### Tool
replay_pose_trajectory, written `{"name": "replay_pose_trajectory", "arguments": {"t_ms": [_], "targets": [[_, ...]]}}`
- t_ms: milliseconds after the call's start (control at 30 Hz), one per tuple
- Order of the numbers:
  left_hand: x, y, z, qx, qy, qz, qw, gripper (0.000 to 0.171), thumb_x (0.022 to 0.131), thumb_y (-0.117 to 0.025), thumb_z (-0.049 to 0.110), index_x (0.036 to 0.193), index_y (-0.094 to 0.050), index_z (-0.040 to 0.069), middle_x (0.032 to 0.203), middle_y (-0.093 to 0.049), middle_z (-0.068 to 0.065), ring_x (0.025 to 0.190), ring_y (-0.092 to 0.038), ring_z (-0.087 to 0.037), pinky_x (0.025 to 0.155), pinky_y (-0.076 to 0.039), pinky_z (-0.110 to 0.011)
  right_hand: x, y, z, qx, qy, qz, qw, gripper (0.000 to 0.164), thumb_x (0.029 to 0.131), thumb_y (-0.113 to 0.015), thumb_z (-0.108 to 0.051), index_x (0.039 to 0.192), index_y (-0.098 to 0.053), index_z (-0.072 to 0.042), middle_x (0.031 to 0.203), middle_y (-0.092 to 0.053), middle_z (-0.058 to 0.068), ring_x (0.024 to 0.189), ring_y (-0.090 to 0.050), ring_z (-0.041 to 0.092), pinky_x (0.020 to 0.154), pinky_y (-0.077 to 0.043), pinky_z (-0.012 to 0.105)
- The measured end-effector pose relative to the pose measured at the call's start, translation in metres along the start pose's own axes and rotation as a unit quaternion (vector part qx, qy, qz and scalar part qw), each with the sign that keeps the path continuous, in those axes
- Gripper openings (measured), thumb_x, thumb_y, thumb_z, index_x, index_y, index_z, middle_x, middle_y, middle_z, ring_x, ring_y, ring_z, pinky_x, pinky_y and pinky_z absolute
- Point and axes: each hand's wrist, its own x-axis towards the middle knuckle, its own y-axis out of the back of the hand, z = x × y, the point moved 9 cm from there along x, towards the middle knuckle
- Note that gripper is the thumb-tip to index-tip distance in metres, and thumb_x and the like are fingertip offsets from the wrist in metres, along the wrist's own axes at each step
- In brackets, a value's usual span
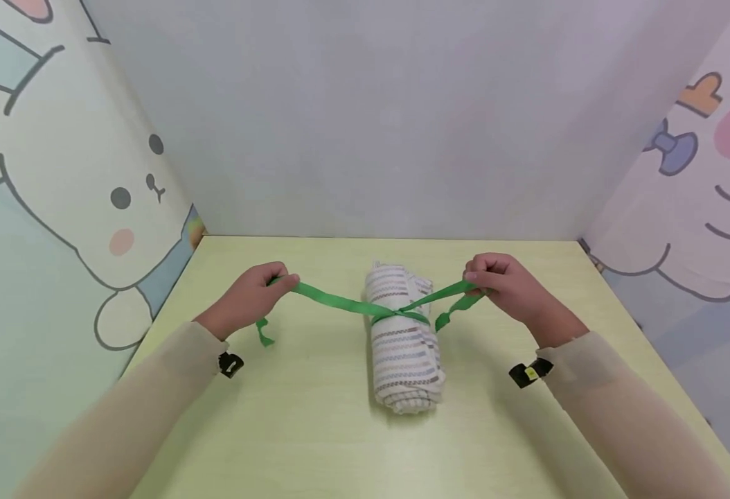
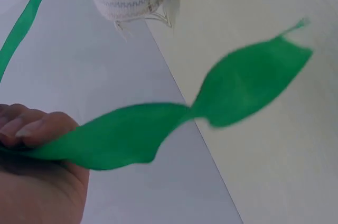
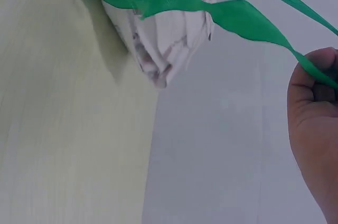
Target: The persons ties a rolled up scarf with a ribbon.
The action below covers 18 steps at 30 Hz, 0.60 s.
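A rolled striped towel (image 1: 405, 360) lies lengthwise on the table, with a green ribbon (image 1: 340, 302) wrapped round its middle and crossed on top. Left of the roll, my left hand (image 1: 249, 294) pinches one end of the ribbon, raised above the table. A twisted loose tail of the ribbon (image 2: 127, 134) hangs out of that hand in the left wrist view. On the other side, my right hand (image 1: 508, 287) pinches the other end, and its tail droops back toward the towel. Both lengths stretch out from the crossing. In the right wrist view the ribbon (image 3: 248, 20) runs into curled fingers.
The pale wooden table (image 1: 303, 430) meets a plain grey-white wall (image 1: 365, 125) at the back. Side panels printed with cartoon animals stand at left (image 1: 59, 194) and right (image 1: 701, 208). Dark straps with small fittings (image 1: 230, 364) sit at both sleeve cuffs.
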Motion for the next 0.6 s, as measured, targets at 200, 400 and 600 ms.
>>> {"name": "replay_pose_trajectory", "arguments": {"t_ms": [200, 400, 600], "targets": [[-0.008, 0.009, -0.015, 0.015, 0.011, 0.006, 0.9998, 0.045, 0.106, -0.054, 0.048, 0.084, -0.045, 0.009, 0.066, -0.036, -0.004, 0.06, -0.038, -0.021, 0.063, -0.037, -0.037, -0.018, 0.02, 0.014, -0.063, -0.058, 0.03, 0.996, 0.037, 0.109, -0.046, -0.004, 0.074, -0.032, -0.008, 0.068, -0.023, 0.008, 0.063, -0.021, 0.03, 0.065, -0.025, 0.043], [-0.012, 0.005, -0.043, 0.057, 0.044, 0.0, 0.9974, 0.049, 0.104, -0.054, 0.055, 0.085, -0.047, 0.01, 0.068, -0.037, -0.002, 0.061, -0.037, -0.022, 0.062, -0.036, -0.038, -0.049, 0.049, 0.048, -0.221, -0.177, 0.092, 0.955, 0.042, 0.107, -0.059, -0.022, 0.075, -0.037, -0.006, 0.065, -0.028, 0.002, 0.06, -0.027, 0.024, 0.059, -0.032, 0.04], [-0.013, -0.002, -0.068, 0.095, 0.081, -0.02, 0.992, 0.047, 0.104, -0.054, 0.055, 0.086, -0.05, 0.012, 0.067, -0.036, -0.001, 0.061, -0.035, -0.02, 0.06, -0.035, -0.036, -0.066, 0.065, 0.07, -0.275, -0.235, 0.109, 0.926, 0.044, 0.104, -0.063, -0.032, 0.079, -0.04, -0.006, 0.067, -0.03, 0.0, 0.057, -0.029, 0.017, 0.055, -0.034, 0.037]]}}
